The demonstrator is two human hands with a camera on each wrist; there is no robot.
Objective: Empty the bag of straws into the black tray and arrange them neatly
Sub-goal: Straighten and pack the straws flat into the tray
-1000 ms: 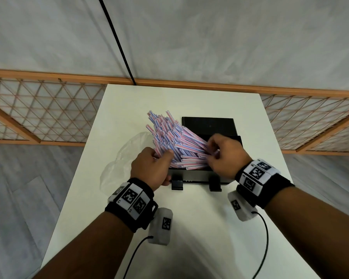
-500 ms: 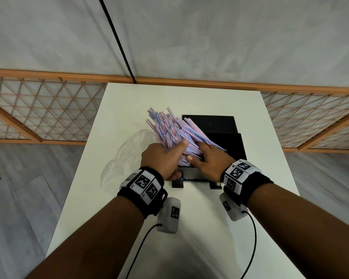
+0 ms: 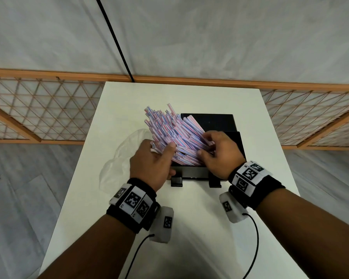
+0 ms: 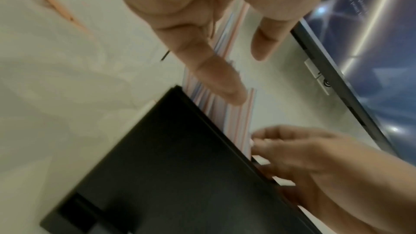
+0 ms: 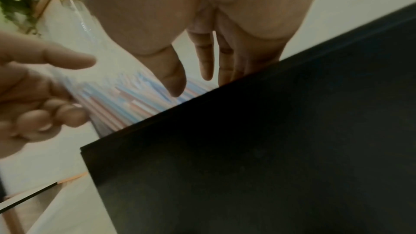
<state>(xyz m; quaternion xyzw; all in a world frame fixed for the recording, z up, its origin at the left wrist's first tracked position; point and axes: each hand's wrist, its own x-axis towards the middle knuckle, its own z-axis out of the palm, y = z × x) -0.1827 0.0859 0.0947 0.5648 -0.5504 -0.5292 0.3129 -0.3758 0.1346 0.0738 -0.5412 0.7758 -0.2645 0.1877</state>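
A heap of pink-and-blue striped straws (image 3: 175,135) lies in the black tray (image 3: 191,172), fanning out over its far-left edge. My left hand (image 3: 165,152) grips the heap's left side, thumb on top and fingers curled beneath. In the right wrist view those curled fingers (image 5: 56,118) hold the straws (image 5: 126,106). My right hand (image 3: 208,143) rests on the heap's right side with fairly straight fingers (image 5: 207,60) and presses on the straw ends. The left wrist view shows straws (image 4: 225,113) rising above the tray wall (image 4: 180,166).
The clear plastic bag (image 3: 121,162) lies crumpled on the white table (image 3: 189,228), left of the tray. The tray's raised black back part (image 3: 210,121) stands behind the heap. A wooden lattice fence (image 3: 38,109) runs behind the table. A screen (image 4: 371,42) shows in the left wrist view.
Half a second ago both hands were close together at the heap's near end. They have moved apart, and the right hand has slid up over the heap's right side.
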